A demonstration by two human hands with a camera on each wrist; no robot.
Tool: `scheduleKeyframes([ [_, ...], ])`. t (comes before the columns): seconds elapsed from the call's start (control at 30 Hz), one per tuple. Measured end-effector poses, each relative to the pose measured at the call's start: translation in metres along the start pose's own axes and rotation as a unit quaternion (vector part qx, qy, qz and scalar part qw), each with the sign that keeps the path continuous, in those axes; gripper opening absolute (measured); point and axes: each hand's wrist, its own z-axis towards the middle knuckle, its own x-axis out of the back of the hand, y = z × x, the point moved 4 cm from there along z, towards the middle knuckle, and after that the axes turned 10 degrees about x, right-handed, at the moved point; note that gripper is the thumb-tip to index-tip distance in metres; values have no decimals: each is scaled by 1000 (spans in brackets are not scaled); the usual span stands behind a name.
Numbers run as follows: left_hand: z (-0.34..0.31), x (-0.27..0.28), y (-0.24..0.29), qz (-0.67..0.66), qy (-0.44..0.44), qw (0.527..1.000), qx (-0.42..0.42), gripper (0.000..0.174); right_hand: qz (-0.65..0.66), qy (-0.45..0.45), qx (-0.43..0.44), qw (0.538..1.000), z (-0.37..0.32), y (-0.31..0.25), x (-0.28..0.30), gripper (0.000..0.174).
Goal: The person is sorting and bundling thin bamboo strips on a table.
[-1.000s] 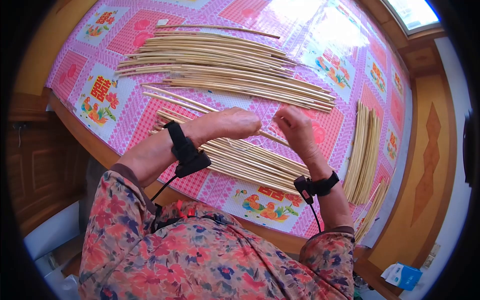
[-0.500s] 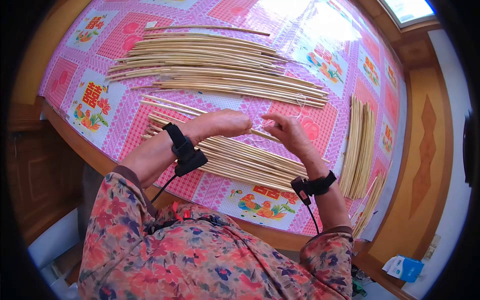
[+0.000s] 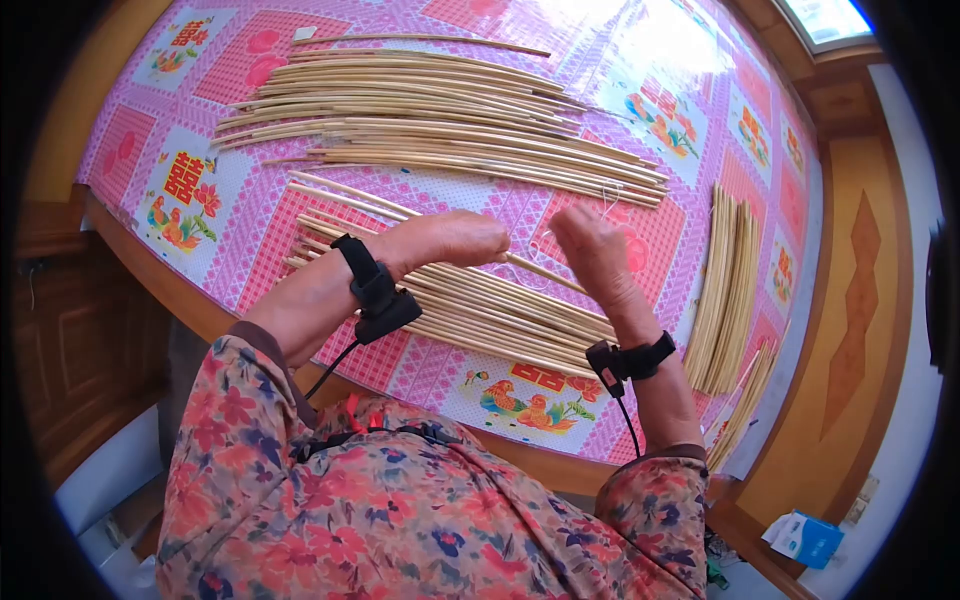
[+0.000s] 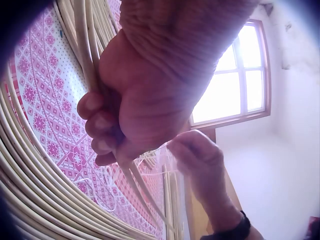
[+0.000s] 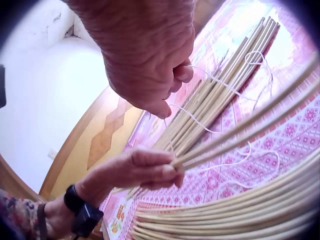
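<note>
Left hand [image 3: 465,238] gripping sticks [image 4: 82,40], (gap), right hand [image 3: 594,252]

White string [image 5: 218,81] bars the gap between left grip [image 3: 460,238] and right grip [image 3: 594,252], overhead free.

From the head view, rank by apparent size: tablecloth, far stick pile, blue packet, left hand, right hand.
1. Tablecloth
2. Far stick pile
3. Left hand and right hand: too alike to rank
4. Blue packet

Likely a home: bright bird-printed cloth [image 3: 450,195] over bench [image 3: 165,270], diamond-inlaid woodwork [image 3: 850,320], plain white wall [image 4: 290,165], brown-framed window [image 4: 232,90].
</note>
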Motion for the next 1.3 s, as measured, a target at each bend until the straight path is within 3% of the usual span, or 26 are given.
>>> scheduleKeyframes([
  [0.03, 0, -3, -3, -2, -1, 1000, 1, 26, -14, 81, -22, 996, 6, 2, 23, 7],
  [0.07, 0, -4, -8, -11, 5, 1000, 11, 26, -22, 107, -81, 991, 5, 20, 33, 8],
  [0.13, 1, -2, -11, -17, 9, 1000, 18, 26, -43, 112, -115, 986, 3, 37, 46, 8],
  [0.23, 6, -1, -15, -47, 24, 998, 23, 26, -94, 116, -88, 985, 1, 46, 47, 10],
  [0.4, 6, -18, -24, -33, -17, 999, 24, 25, -134, 237, -161, 949, -9, 81, 71, 8],
  [0.47, 6, -18, -24, -46, -10, 998, 32, 26, -156, 234, -223, 933, -14, 102, 80, 9],
  [0.5, 7, -17, -24, -59, -3, 997, 39, 26, -185, 191, -285, 921, -14, 104, 85, 10],
  [0.6, 11, -19, -28, -39, -1, 999, 4, 25, -262, 116, -223, 932, -25, 123, 61, 16],
  [0.67, 10, -17, -26, -43, -9, 999, 9, 25, -185, 51, -237, 952, -12, 81, 42, 25],
  [0.73, 8, -17, -23, -46, -21, 999, 13, 25, 27, 2, -189, 982, -6, 40, 9, 31],
  [0.8, 8, -15, -19, -43, -5, 999, 22, 26, 228, -102, -163, 954, -9, 7, -32, 27],
  [0.9, 9, -14, -18, -14, 2, 1000, 9, 26, 309, -140, -170, 925, -9, 1, -58, 21],
  [1.13, 5, -15, -19, -11, -20, 999, 25, 26, 335, -179, -141, 915, -6, 4, -67, 10],
  [1.23, 10, -19, -22, -12, -11, 1000, -1, 27, 330, -127, -144, 924, -5, 5, -67, 8],
  [1.3, 12, -19, -25, -51, -17, 998, 21, 28, 244, 8, -159, 957, -4, 11, -64, 6],
])
